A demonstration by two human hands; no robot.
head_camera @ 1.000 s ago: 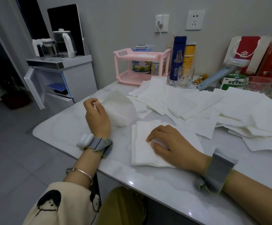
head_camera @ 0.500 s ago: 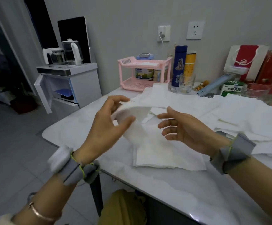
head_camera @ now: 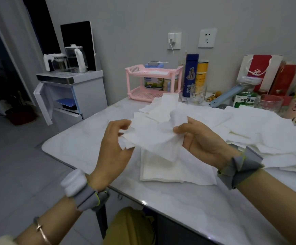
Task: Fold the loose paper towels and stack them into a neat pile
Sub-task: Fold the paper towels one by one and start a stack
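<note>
A white paper towel (head_camera: pixel 152 137) hangs in the air above the table, stretched between both hands. My left hand (head_camera: pixel 114 145) pinches its left edge, and my right hand (head_camera: pixel 200 140) pinches its right edge. Directly below, a pile of folded towels (head_camera: pixel 161 170) lies flat on the white marble table (head_camera: pixel 187 209). Several loose, unfolded towels (head_camera: pixel 249 128) spread across the table behind and to the right of my hands.
A pink two-tier rack (head_camera: pixel 154 82) stands at the table's back edge. Beside it are a blue flask (head_camera: pixel 190 75), a yellow can (head_camera: pixel 202 73) and a glass mug (head_camera: pixel 197 93). Boxes and bags crowd the back right. A white cabinet with kettles (head_camera: pixel 69 85) stands left.
Both hands rose from the table. My right hand left the folded pile and took the right edge of the towel that my left hand held, and the towel is now spread out.
</note>
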